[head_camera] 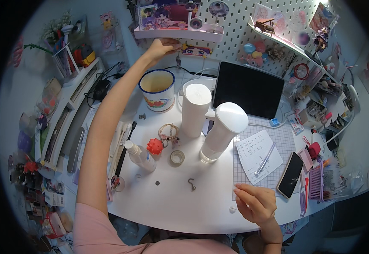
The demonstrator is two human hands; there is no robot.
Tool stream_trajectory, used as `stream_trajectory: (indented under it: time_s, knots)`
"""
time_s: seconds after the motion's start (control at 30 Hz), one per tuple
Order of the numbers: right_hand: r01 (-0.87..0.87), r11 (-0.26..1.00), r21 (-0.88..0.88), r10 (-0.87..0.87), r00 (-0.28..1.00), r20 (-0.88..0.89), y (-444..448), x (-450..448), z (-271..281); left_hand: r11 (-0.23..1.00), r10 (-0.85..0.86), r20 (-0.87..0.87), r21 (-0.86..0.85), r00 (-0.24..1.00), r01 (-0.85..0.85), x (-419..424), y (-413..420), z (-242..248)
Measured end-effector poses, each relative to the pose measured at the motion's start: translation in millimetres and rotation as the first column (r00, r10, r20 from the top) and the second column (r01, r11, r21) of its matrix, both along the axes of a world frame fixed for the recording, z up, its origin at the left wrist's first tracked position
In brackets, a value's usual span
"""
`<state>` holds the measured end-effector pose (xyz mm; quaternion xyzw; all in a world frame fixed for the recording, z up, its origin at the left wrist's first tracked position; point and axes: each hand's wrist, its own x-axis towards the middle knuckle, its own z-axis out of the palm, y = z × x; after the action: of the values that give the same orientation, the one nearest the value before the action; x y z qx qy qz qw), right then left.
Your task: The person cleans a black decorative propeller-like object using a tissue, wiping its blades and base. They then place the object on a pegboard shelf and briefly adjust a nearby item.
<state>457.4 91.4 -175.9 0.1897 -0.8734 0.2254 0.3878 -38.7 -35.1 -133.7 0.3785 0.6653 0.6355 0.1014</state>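
Observation:
My left hand reaches up to the white pegboard, just under a pink tray shelf. Its fingertips are bent together beside a small hanging charm and a pixel-bead strip with eyes; whether they grip anything is too small to tell. Over the desk's front right, my right hand is loosely curled, with nothing visible in it. Close to it lie a small white round piece and a sheet of handwritten paper with a pen across it. A metal hook lies mid-desk.
Two tall white bottles stand before a dark tablet. Behind them is an enamel mug. A spray bottle, red spiky ball and tape roll sit left of centre. A phone lies right.

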Motion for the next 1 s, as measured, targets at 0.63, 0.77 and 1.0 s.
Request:
stream_trajectory:
  time_s: [0.63,0.77,1.0]
  knots:
    - [-0.119,0.992,-0.030,0.118,0.993,-0.030,-14,-6,-2,0.881,0.368,-0.558,-0.048,0.744,-0.471,101,-127,67]
    - [0.066,0.997,0.027,-0.069,0.987,0.144,3,6,-10,0.932,0.362,-0.574,0.233,0.734,-0.278,221,-100,86]
    - [0.025,0.999,0.047,-0.041,0.926,0.375,-34,-13,-20,0.901,-0.053,-0.542,-0.388,0.839,-0.194,417,-144,19]
